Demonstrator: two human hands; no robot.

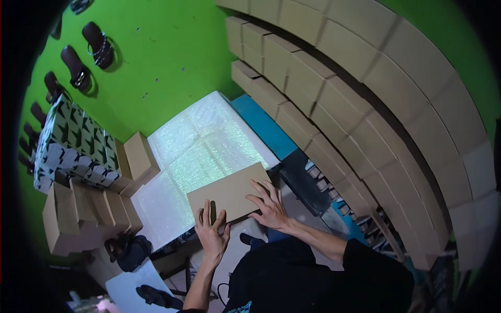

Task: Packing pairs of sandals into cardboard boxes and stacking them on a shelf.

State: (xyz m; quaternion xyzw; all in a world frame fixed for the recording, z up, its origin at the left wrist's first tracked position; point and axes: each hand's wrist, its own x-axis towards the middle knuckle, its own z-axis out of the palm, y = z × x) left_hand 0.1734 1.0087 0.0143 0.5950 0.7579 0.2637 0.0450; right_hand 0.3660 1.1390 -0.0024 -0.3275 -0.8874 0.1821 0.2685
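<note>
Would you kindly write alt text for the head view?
A person's left hand and right hand touch a cardboard box at a shiny, plastic-covered table; sandals hang on a green wall, and stacked boxes line the right.

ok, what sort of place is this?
Probably a shoe shop or its stockroom: sandals are mounted on the green wall, plain cardboard boxes are stacked in rows at right, and another box is in front of the person.
</note>
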